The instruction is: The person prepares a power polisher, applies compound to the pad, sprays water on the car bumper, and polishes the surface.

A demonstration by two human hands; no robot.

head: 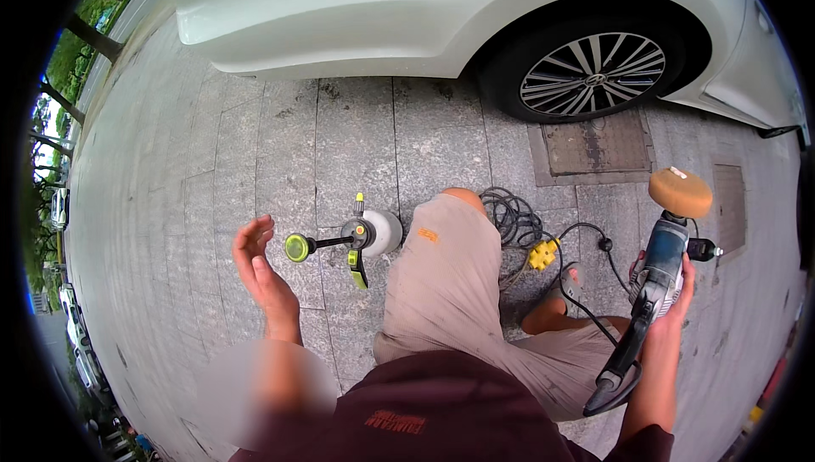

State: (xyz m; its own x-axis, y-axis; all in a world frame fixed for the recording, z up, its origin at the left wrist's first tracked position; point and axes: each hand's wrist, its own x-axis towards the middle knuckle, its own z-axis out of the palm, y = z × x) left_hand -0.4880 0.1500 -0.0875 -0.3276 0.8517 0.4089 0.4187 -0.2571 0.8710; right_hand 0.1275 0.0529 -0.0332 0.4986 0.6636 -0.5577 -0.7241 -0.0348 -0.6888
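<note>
My right hand (676, 300) is shut around the body of a rotary car polisher (662, 258), which I hold up at my right side. Its orange foam pad (680, 193) points away from me and carries a small white dab on its face. The polisher's rear handle angles down toward my lap. My left hand (266, 277) is raised at the left, empty, fingers apart and slightly curled. Just right of it stands a pump sprayer (384, 233) with a white tank and a black and yellow-green pump handle; hand and sprayer look apart.
A white car with a multi-spoke wheel (593, 74) stands in front. Coiled black cable (509, 214) and a yellow socket block (543, 255) lie on the paving by my foot. A dark bottle (701, 249) with a white tip shows beside the polisher. A metal cover (595, 147) is set in the paving.
</note>
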